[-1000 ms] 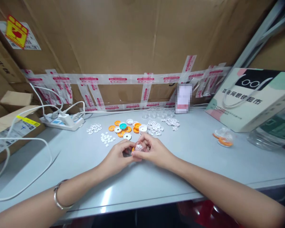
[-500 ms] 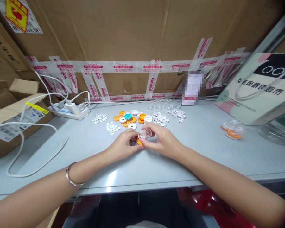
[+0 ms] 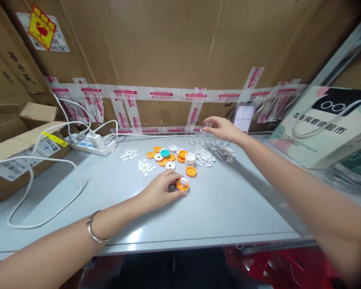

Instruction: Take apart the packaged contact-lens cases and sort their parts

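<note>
My left hand [image 3: 161,188] is closed on the rim of an orange round base [image 3: 183,186], which sits on the desk with a small white openwork piece [image 3: 184,181] standing in it. At the back of the desk my right hand [image 3: 221,127] pinches a clear plastic dome [image 3: 205,129], just above several more clear domes [image 3: 198,141]. Beyond the left fingertips lies a loose orange base [image 3: 191,171]. Orange, white and teal round bases [image 3: 165,153] are grouped behind the left hand, some stacked. White openwork pieces [image 3: 204,157] are heaped below the right wrist.
Small white discs [image 3: 146,167] lie in two groups at the left. A power strip [image 3: 93,143] with white cables and an open cardboard box [image 3: 21,156] stand farther left. A phone [image 3: 242,118] leans against the large carton; a paper bag [image 3: 321,128] stands at right.
My right hand has moved from beside the left hand to the clear domes at the back. The orange base in my left hand no longer has a dome held over it.
</note>
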`<state>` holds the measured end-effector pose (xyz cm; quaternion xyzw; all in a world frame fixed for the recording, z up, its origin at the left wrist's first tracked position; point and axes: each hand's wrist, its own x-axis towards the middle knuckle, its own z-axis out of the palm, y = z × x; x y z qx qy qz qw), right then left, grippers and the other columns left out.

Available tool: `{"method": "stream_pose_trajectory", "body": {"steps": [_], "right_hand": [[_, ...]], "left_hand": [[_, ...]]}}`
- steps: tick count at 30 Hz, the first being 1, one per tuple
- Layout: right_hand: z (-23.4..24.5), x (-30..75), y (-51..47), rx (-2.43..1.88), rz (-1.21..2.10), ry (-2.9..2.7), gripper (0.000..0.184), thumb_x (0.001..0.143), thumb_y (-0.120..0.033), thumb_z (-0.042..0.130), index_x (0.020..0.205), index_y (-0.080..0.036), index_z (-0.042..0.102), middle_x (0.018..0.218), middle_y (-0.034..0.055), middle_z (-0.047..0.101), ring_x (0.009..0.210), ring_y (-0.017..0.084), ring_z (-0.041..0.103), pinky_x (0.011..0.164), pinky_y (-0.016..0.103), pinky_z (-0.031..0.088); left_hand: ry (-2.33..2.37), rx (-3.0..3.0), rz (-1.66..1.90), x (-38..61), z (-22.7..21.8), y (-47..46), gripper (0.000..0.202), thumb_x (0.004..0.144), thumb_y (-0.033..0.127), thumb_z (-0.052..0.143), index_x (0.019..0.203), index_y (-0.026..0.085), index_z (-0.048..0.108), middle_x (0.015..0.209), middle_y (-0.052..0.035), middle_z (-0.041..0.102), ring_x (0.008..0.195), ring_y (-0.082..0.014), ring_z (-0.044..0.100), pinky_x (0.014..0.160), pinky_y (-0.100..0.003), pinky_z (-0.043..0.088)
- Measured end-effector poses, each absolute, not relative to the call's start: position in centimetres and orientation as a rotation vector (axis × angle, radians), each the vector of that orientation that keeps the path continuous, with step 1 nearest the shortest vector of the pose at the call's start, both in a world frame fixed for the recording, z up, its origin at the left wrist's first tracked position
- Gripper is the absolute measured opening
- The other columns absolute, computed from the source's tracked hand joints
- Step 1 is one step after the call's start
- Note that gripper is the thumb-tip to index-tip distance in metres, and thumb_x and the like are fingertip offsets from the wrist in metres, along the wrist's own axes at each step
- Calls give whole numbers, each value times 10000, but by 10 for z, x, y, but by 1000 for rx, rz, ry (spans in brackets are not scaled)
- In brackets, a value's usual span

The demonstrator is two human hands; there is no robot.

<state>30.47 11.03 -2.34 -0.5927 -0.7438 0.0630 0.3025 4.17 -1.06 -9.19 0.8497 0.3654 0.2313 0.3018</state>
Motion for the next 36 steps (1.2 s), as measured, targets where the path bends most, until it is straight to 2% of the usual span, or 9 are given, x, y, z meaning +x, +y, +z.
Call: {"method": "stream_pose_trajectory", "body": {"steps": [4,8,14,17,19,21,25,29,36], "right_hand": [[-35,270,133,-1531,-13,-2371,315,750,-278,589,1044,-164,594,1004,76,648,893,198,576,791,313,435],[-51,245,143,-1495,-177,-2523,340,757,-278,592,1081,-175,574,1056,101,632,1049,265,494,874,396,360],[-66,243,156,-1537,-185,-2534,304,712,-267,641,982,-134,597,1014,159,633,1048,309,494,881,452,320],[-60,244,148,-1525,-186,-2467,433,740,-277,610,1132,-130,500,1069,154,615,1076,294,492,904,446,317],[-51,242,128,-1395,-55,-2365,483,801,-271,529,1241,-153,367,1069,116,622,1059,240,522,903,407,346],[-40,238,95,-1100,285,-2189,474,833,-259,482,1260,-181,290,970,67,657,973,193,584,877,377,390],[-26,232,16,-749,717,-2028,481,820,-238,535,1235,-248,291,842,7,678,931,184,610,871,401,420],[-26,233,-29,-642,808,-2008,511,806,-164,559,1230,-283,300,791,-15,696,961,182,594,883,420,417],[-36,240,-31,-583,894,-1971,519,810,-137,553,1238,-298,306,784,-22,700,949,179,590,892,432,413]], "left_hand": [[940,2246,621,40,-92,-10,289,757,333,609,1016,205,611,906,-34,533,797,-140,500,745,-254,410],[928,2254,623,39,-94,-10,289,758,331,609,1018,204,610,907,-37,537,792,-140,502,740,-254,412],[919,2250,631,40,-95,-10,292,757,329,611,1022,205,607,913,-38,535,796,-140,499,741,-258,412],[917,2245,634,40,-93,-10,278,756,318,613,1010,205,610,903,-33,534,792,-136,497,735,-253,409],[914,2243,635,40,-92,-11,275,756,312,613,1009,203,610,898,-34,534,789,-136,495,728,-251,408],[907,2245,629,39,-91,-11,269,761,306,608,1009,203,610,890,-34,531,784,-137,493,723,-250,408],[916,2236,615,39,-91,-10,266,761,312,602,1005,206,609,874,-27,518,774,-136,493,715,-250,411],[903,2236,611,41,-92,-9,257,774,324,585,1006,216,604,883,-28,520,751,-133,490,670,-243,408],[919,2235,594,44,-92,-7,249,782,328,582,1000,208,602,879,-27,525,749,-134,492,664,-248,401]]}}
